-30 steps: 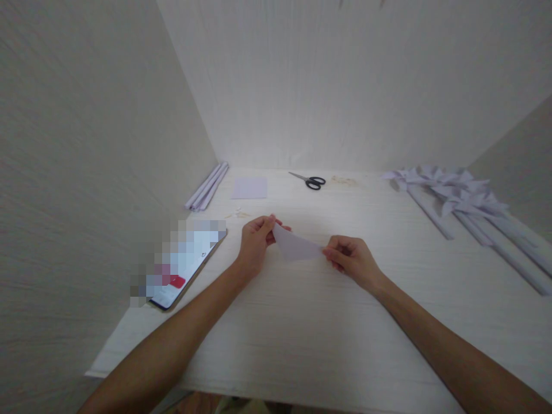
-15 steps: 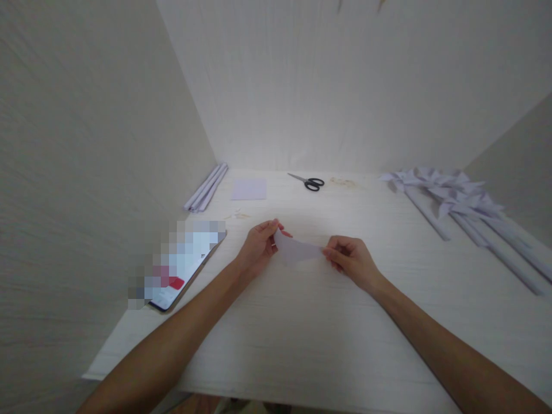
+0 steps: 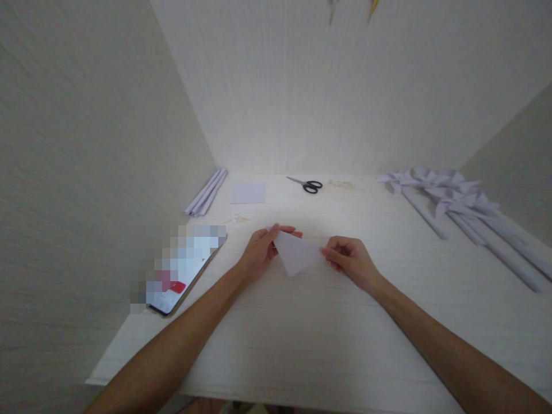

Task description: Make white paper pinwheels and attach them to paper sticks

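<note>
Folding step under way: we pinch the pale paper triangle [image 3: 296,254] with left hand [image 3: 259,251] and right hand [image 3: 350,260] fingers, above the worktop [image 3: 302,333]; next likely needs aligned corners and a pressed crease.

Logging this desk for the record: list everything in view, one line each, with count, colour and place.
paper triangle: one, pale lilac, pinched between both hands
paper square: one, lilac, far left of desk
paper rolls: a few, lilac, by left wall
scissors: one, black handles, far middle
pinwheels: several, lilac, far right
phone: one, screen lit, left edge
desk: one, pale wood
left hand: one, on the triangle's left corner
right hand: one, on its right corner
</note>
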The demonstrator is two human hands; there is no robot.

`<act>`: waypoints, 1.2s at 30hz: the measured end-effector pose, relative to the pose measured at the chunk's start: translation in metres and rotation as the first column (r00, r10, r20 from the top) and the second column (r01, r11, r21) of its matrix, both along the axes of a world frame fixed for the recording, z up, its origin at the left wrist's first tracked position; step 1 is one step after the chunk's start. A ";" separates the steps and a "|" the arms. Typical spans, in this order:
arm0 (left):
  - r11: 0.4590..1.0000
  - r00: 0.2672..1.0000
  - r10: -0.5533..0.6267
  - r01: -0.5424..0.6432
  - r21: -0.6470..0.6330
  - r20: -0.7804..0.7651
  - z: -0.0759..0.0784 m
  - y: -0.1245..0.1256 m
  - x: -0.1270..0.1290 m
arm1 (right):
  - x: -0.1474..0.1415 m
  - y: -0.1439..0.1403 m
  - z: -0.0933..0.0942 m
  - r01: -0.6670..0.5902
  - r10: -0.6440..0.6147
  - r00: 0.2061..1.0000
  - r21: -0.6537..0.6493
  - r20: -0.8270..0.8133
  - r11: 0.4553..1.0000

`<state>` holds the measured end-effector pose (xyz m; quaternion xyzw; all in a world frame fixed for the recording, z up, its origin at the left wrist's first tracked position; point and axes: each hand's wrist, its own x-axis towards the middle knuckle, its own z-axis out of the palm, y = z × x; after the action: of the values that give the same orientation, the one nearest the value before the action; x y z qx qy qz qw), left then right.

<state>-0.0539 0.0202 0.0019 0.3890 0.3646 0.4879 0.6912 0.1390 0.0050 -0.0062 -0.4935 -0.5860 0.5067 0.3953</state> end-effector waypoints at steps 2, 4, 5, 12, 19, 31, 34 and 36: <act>1.000 1.000 -0.010 0.010 0.008 -0.011 -0.001 0.001 -0.001 | 0.000 0.000 0.000 -0.006 0.006 1.000 0.000 0.003 1.000; 1.000 0.999 -0.010 0.011 0.015 -0.033 -0.003 0.002 -0.002 | 0.001 0.000 0.001 -0.020 0.020 1.000 0.001 0.015 1.000; 1.000 0.999 -0.012 0.012 0.016 -0.044 -0.004 0.003 -0.003 | 0.001 0.000 0.001 -0.027 0.027 0.999 0.000 0.023 1.000; 0.999 0.999 -0.029 0.028 -0.029 -0.028 -0.007 0.006 -0.005 | 0.003 0.000 0.002 -0.061 0.061 0.998 0.002 0.014 0.998; 0.997 0.997 -0.071 0.070 -0.038 -0.024 -0.003 0.005 -0.006 | 0.004 -0.001 0.001 -0.084 0.084 0.996 0.000 0.019 0.996; 0.971 0.986 -0.134 0.150 -0.186 0.096 0.001 0.001 -0.003 | 0.004 -0.001 -0.001 -0.052 0.052 0.997 -0.010 -0.053 0.999; 0.971 0.985 -0.105 0.132 -0.200 0.138 -0.003 0.002 -0.003 | 0.004 0.002 -0.003 0.038 -0.046 0.976 -0.043 -0.213 0.998; 0.979 0.989 -0.089 0.109 -0.173 0.120 -0.005 0.001 -0.002 | 0.004 0.004 -0.003 0.113 -0.137 0.930 -0.089 -0.340 0.990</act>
<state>-0.0561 0.0216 -0.0032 0.3154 0.3479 0.4389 0.7660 0.1425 0.0087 -0.0091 -0.4463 -0.4576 0.5788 0.5064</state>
